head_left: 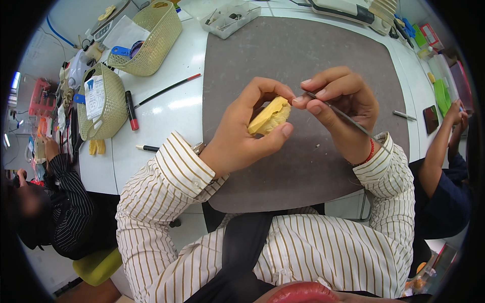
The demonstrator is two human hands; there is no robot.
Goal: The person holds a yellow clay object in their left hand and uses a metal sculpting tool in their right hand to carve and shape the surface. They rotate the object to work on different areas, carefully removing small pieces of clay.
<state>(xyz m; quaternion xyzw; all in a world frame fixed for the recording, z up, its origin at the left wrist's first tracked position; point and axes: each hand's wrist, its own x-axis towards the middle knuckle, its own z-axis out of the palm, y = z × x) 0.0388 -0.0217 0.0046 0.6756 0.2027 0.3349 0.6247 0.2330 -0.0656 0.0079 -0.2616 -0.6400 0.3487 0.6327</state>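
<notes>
My left hand [233,132] is closed around a small yellow block that looks like a dental plaster model [270,116], holding it tilted above the grey mat. The upper side of the model is uneven, and its lower part is partly hidden by my fingers and thumb. A thin, dark metal hand tool [349,119] is pinched in the fingers of my right hand [348,98]. The handle slants back over my right wrist. Its tip end is near my fingertips, close to the model's right end; whether it touches the model I cannot tell.
A grey mat [242,60] covers the white table. Two woven baskets [164,38], a black-and-red marker [131,111] and a slim brush-like rod [166,91] lie left. At the back stands a clear divided box [230,20]. A phone [430,119] rests right; people work on both sides.
</notes>
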